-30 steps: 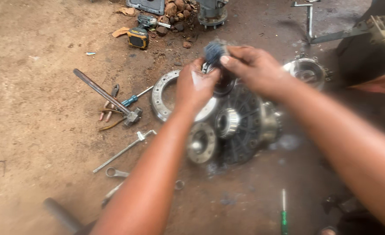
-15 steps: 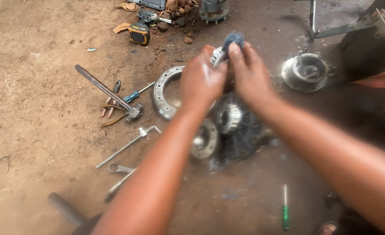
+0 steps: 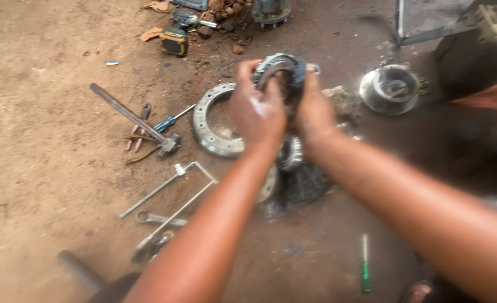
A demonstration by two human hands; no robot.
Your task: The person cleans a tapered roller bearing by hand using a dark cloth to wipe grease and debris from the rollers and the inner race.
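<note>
Both of your hands close around a round metal ring part (image 3: 282, 70), left hand (image 3: 257, 115) and right hand (image 3: 313, 115) gripping it above the flanged ring (image 3: 206, 120) on the dirt floor (image 3: 46, 146). Your wrists hide most of the gear housing (image 3: 304, 179) below, and motion blur smears its detail. Half a second ago you pinched a small blue-grey piece instead. Up top, a yellow-black power tool (image 3: 175, 40) lies, partly cut off.
</note>
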